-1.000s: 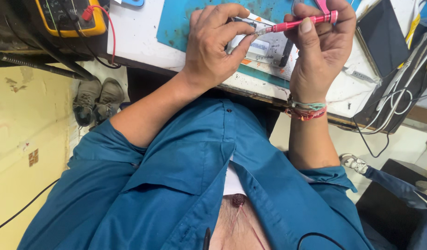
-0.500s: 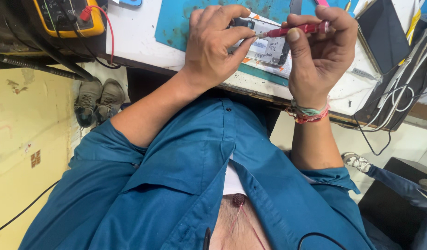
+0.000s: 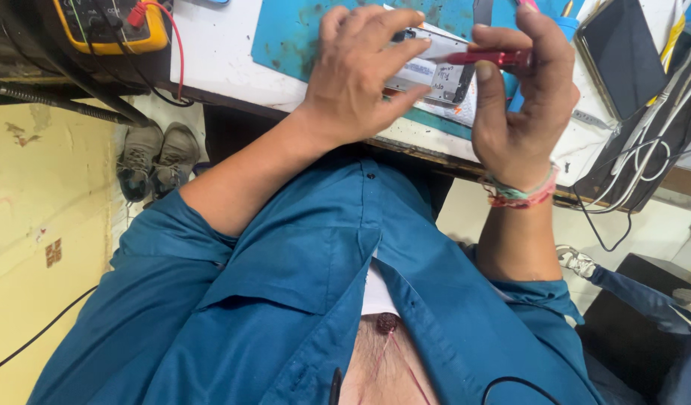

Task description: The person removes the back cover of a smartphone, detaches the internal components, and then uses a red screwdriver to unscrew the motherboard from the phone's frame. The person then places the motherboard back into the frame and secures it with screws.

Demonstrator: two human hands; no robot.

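L hand point(image 3: 360, 79) clamps opened phone point(image 3: 435, 71) by its edges, R hand point(image 3: 521, 97) pinches red screwdriver point(image 3: 491, 58); phone prob. light, stiff, fragile inside.

phone point(image 3: 435, 71): glossy metal back | screwdriver point(image 3: 495, 58): red shiny metal | mat point(image 3: 293, 37): matt rubbery, stained

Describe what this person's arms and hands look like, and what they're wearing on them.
Both forearms are bare, with blue shirt sleeves pushed up to about the elbows. The left hand wears nothing visible. The right hand has a bundle of pink, red and pale green thread bands around its wrist. No gloves or rings show.
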